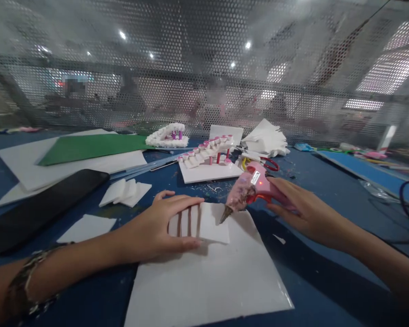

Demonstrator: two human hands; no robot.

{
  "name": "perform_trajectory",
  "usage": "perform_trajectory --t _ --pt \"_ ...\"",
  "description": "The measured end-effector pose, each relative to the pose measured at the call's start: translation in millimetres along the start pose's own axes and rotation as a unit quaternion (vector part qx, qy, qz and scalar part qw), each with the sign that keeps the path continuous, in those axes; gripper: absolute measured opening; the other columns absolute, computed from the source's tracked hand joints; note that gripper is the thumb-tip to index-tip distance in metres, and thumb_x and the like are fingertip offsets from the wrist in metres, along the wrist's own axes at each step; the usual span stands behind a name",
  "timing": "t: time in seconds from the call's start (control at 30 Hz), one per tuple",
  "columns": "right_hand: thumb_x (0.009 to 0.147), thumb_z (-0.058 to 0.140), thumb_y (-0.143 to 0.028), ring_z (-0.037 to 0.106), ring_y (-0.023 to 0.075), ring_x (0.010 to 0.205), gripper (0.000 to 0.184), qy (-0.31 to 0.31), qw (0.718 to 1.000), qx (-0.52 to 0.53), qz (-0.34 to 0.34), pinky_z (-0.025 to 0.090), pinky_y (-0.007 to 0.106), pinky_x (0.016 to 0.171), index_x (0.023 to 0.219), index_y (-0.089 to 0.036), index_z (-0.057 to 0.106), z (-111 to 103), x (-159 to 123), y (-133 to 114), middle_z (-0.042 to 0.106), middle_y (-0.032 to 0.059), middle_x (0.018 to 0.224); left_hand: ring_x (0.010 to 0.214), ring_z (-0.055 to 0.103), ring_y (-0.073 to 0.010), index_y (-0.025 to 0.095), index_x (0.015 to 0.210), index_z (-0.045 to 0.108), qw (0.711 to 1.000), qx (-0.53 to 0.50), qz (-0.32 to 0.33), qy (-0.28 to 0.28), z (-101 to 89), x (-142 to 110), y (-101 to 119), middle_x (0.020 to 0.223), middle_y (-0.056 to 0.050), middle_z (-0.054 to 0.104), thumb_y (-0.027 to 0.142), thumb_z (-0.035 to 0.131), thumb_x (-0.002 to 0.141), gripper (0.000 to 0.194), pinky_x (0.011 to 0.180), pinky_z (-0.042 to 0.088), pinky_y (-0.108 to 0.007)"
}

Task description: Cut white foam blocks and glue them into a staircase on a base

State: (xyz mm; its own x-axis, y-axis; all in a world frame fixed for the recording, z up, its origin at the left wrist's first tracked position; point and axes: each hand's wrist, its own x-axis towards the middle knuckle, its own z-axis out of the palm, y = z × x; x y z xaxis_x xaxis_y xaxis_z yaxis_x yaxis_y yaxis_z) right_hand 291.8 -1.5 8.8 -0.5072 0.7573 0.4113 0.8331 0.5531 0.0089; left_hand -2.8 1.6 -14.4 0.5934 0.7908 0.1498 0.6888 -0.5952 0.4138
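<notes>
My left hand presses down on a small stack of white foam steps that sits on a large white foam sheet. My right hand grips a pink hot glue gun. Its nozzle points down and left, right at the edge of the white steps. A bracelet circles my left wrist.
A finished white staircase model with pink posts stands behind, another model further back. A black phone lies at left, near loose white squares, a green sheet and red-handled scissors. A perforated metal screen walls the back.
</notes>
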Motion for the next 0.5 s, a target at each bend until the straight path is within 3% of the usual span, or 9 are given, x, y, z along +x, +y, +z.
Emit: perform_trajectory --t 0.5 --pt "0.084 0.034 -0.039 0.062 0.0256 0.082 0.031 -0.014 0.999 0.040 0.020 0.050 0.037 0.064 0.104 -0.020 0.048 -6.1 -2.6 -4.6 0.063 0.0103 0.084 0.106 0.048 -0.0281 0.027 0.123 0.044 1.000 -0.006 0.007 0.008 2.3 -0.3 -1.7 0.118 -0.004 0.055 0.063 0.046 0.071 0.064 0.095 0.028 -0.044"
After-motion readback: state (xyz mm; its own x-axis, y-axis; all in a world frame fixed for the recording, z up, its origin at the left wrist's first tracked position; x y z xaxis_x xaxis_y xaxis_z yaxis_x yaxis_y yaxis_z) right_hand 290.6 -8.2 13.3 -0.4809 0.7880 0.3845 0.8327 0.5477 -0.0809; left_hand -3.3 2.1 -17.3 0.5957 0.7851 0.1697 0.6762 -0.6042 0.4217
